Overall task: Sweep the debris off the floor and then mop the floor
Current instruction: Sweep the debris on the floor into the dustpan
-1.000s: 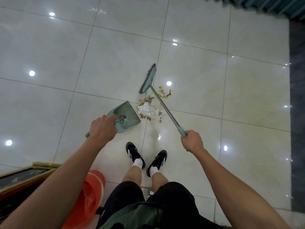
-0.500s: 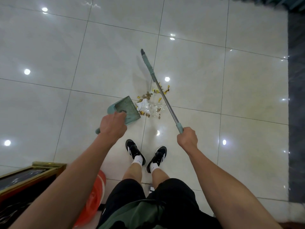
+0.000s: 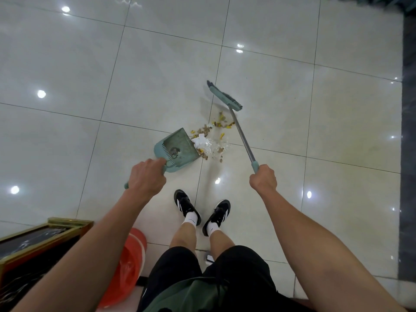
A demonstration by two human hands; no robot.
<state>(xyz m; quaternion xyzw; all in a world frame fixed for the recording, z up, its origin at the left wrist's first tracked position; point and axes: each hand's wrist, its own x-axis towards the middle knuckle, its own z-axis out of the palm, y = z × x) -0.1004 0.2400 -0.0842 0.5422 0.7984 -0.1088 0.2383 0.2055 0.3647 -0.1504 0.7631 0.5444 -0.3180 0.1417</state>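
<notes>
A teal dustpan (image 3: 179, 147) lies on the glossy white tile floor (image 3: 157, 64), its mouth facing right toward a debris pile (image 3: 211, 140) of white paper, clear plastic, brown bits and yellow scraps. Some dirt sits inside the pan. My left hand (image 3: 147, 179) grips the dustpan's handle. My right hand (image 3: 263, 180) grips the teal end of the broom's metal handle. The teal broom head (image 3: 225, 96) sits just beyond the debris, on its far right side.
My two black shoes (image 3: 200, 209) stand just behind the dustpan and debris. A red bucket with a plastic liner (image 3: 128, 262) is at the lower left, beside a gold-framed dark object (image 3: 45, 235). A dark floor strip (image 3: 408, 131) runs along the right edge.
The broom head turned and swung from beyond the pile's left to its far right side. The dustpan shifted slightly, its mouth staying against the debris. Both hands kept their grips.
</notes>
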